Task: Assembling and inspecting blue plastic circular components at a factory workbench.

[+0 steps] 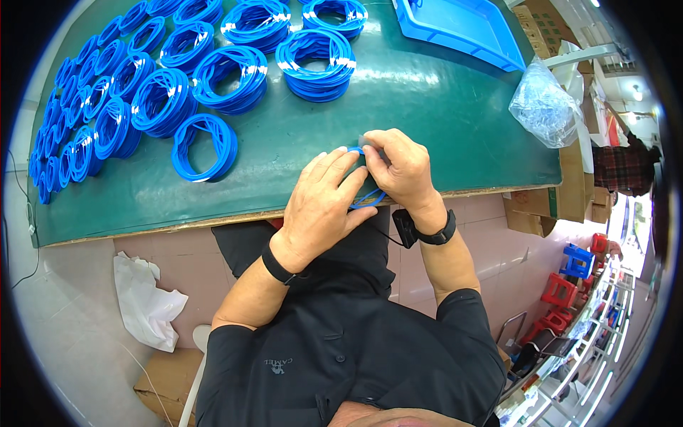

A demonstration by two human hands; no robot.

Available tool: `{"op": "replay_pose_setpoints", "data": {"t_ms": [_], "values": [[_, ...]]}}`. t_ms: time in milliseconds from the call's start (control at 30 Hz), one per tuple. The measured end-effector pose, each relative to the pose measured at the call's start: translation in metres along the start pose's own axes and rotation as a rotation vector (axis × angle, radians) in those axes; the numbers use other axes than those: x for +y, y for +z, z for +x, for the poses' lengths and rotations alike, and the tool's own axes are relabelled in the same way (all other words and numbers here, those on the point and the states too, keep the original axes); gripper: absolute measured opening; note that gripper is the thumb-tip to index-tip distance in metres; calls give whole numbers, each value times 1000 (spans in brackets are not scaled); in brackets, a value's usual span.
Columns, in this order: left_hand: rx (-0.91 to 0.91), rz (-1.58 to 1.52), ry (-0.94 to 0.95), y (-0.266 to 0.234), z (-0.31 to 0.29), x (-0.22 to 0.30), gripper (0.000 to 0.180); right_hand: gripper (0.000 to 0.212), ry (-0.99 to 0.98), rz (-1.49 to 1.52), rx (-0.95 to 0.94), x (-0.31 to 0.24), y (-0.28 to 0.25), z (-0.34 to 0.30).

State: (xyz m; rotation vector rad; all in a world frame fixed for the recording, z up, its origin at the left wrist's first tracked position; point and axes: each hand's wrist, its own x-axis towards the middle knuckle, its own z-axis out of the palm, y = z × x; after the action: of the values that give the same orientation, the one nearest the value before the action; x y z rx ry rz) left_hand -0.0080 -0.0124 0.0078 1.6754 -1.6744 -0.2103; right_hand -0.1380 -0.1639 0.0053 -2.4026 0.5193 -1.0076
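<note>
At the table's front edge, a small coil of thin blue cable or tubing (368, 200) is between my hands, mostly covered by them. My left hand (319, 203) is bent over the coil's left side, its fingertips at the top of the loop. Thumb and fingers of my right hand (402, 167) pinch the coil's upper edge, where a small greyish or clear piece shows at the fingertips. Nearest on the left lies a single loose blue coil (229, 146). Beyond it, several stacked blue coils (316, 89) with white bands stand in rows.
A blue plastic tray (462, 60) sits at the far right of the green table (427, 107). A clear plastic bag (544, 103) hangs by the right edge near cardboard boxes (530, 213). White sheeting (148, 302) lies on the floor at left. Red and blue stools (578, 261) stand farther right.
</note>
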Motion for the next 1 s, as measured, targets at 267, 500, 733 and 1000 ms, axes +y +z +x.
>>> {"op": "replay_pose_setpoints", "data": {"t_ms": [267,500,733,1000], "values": [[2,7,0,0,0,1,69,25,-55,-44,6,1,0,0],[12,7,0,0,1,1,69,24,-81,-76,0,0,1,0],[0,6,-10,-1,0,1,70,20,-27,-15,-44,1,0,1],[0,5,-4,0,0,0,69,18,41,13,-56,-2,-3,2]]}}
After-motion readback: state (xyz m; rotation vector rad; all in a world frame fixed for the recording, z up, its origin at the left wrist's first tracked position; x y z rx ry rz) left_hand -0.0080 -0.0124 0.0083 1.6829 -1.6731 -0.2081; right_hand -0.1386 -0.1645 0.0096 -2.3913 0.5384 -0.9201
